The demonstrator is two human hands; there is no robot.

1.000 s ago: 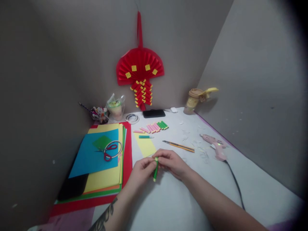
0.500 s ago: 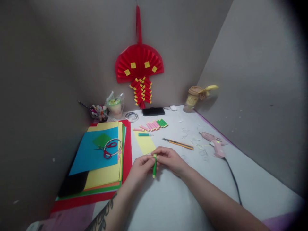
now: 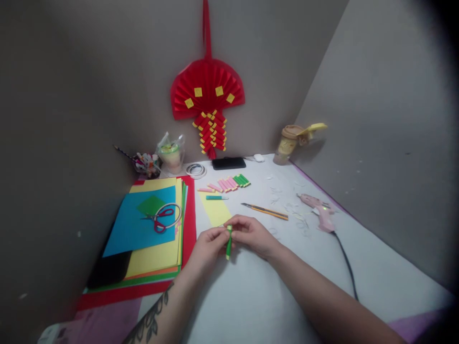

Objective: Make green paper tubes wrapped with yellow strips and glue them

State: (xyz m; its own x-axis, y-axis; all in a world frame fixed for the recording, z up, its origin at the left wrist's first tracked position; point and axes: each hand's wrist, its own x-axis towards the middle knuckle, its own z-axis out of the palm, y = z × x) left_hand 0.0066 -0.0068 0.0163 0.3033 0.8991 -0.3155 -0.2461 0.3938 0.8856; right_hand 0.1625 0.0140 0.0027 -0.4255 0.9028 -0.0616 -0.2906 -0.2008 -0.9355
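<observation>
A green paper roll point(image 3: 228, 246) with pale yellow ends stands nearly upright between my two hands, over the white tabletop. My left hand point(image 3: 211, 242) pinches it from the left with thumb and fingers. From the right, my right hand point(image 3: 251, 234) closes its thumb and fingertips on the upper part of the same roll. Just beyond the hands lies a yellow paper strip point(image 3: 216, 211), with a teal capped pen point(image 3: 216, 198) across its far part. Farther back is a row of pink paper rolls point(image 3: 225, 184) and green paper rolls point(image 3: 242, 180).
Left, stacked coloured paper point(image 3: 154, 265) carries red-handled scissors point(image 3: 163, 220) and a tape ring point(image 3: 178, 215). A utility knife point(image 3: 265, 211) and a corded pink glue gun point(image 3: 324, 215) lie right, near paper scraps. A phone point(image 3: 228, 163) and cup point(image 3: 286, 145) stand behind; a red fan point(image 3: 208, 91) hangs above.
The view has shifted slightly, so the surroundings sit a little higher in the picture. Both hands keep their grip on the green roll, which looks a bit more upright.
</observation>
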